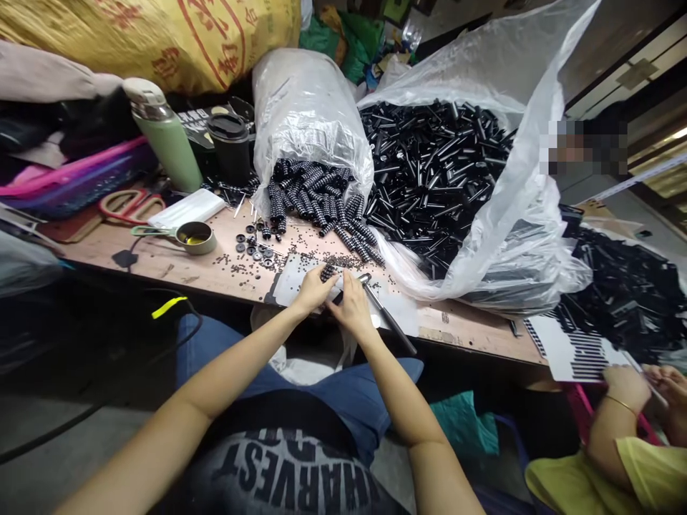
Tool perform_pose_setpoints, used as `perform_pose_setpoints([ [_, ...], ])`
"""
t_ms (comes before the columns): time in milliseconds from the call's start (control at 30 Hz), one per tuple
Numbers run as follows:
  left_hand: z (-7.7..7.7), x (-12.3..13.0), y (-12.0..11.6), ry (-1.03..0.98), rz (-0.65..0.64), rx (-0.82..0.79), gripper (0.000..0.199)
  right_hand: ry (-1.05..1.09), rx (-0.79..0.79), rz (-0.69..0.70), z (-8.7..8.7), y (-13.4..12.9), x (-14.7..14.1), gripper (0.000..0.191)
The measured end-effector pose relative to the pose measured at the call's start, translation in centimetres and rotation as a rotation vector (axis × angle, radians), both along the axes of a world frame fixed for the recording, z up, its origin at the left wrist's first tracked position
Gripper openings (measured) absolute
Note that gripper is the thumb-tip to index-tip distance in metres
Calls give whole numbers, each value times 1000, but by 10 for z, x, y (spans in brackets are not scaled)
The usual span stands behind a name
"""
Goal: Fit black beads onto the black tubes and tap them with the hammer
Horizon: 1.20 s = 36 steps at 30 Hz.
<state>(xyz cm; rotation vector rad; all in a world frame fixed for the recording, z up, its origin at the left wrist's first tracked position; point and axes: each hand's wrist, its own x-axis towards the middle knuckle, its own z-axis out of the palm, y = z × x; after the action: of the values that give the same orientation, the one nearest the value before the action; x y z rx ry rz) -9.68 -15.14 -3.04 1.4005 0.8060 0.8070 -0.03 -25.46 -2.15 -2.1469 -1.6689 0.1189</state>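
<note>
My left hand (314,292) is closed around a short black ribbed piece (327,272), whose end shows above the fingers. Close beside it, my right hand (351,306) has its fingers drawn together. What it holds, if anything, is hidden. Both hands are over a white sheet (293,277) at the table's front edge. Just right of my right hand lies a hammer-like tool with a long dark handle (391,320) and a shiny metal end. Black ribbed rods (311,197) spill from a plastic bag behind the hands. Tiny dark rings (230,268) and black discs (257,250) lie to the left.
A large clear bag (499,236) holds many black tubes (429,179) at the right. On the left stand a small pan (196,237) with yellowish liquid, red-handled scissors (132,207), a green bottle (166,139) and a black cup (230,146). Another person's hands (627,390) work at far right.
</note>
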Motion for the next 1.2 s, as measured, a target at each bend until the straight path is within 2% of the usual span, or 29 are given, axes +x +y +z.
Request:
perform_pose_setpoints([
  [133, -4, -14, 1, 155, 27, 210, 18, -60, 25, -199, -18, 2, 2, 60],
  [200, -1, -22, -5, 245, -77, 306, 15, -46, -11, -261, -21, 2, 2, 42],
  [267, 1, -27, -13, 350, -248, 422, 11, 25, -63, -257, -22, 2, 4, 25],
  [333, 2, -28, -21, 464, -368, 510, 13, 126, -71, -226, -21, 2, 10, 20],
  [400, 1, -27, -24, 526, -390, 517, 12, 207, -46, -199, -17, 0, 17, 25],
  [500, 1, -23, -19, 425, -364, 341, 12, 292, 26, -97, -10, -10, 25, 34],
  [533, 2, -22, -16, 354, -350, 221, 13, 299, 56, -38, -7, -13, 25, 44],
  [633, 5, -21, -15, 162, -288, -191, 19, 235, 114, 114, 0, -21, 17, 97],
  [700, 7, -20, -18, 92, -258, -339, 25, 170, 123, 119, 3, -22, 10, 112],
  [833, 15, -19, -23, -61, -248, -364, 38, 114, 142, 75, 10, -20, 5, 112],
  [933, 24, -20, -22, -234, -254, -441, 50, 177, 170, 85, 18, -23, 7, 115],
  [1100, 31, -21, -23, -242, -274, -493, 60, 278, 215, 237, 37, -32, 3, 114],
  [1200, 32, -19, -26, -262, -237, -545, 56, 273, 235, 300, 43, -32, -3, 114],
])
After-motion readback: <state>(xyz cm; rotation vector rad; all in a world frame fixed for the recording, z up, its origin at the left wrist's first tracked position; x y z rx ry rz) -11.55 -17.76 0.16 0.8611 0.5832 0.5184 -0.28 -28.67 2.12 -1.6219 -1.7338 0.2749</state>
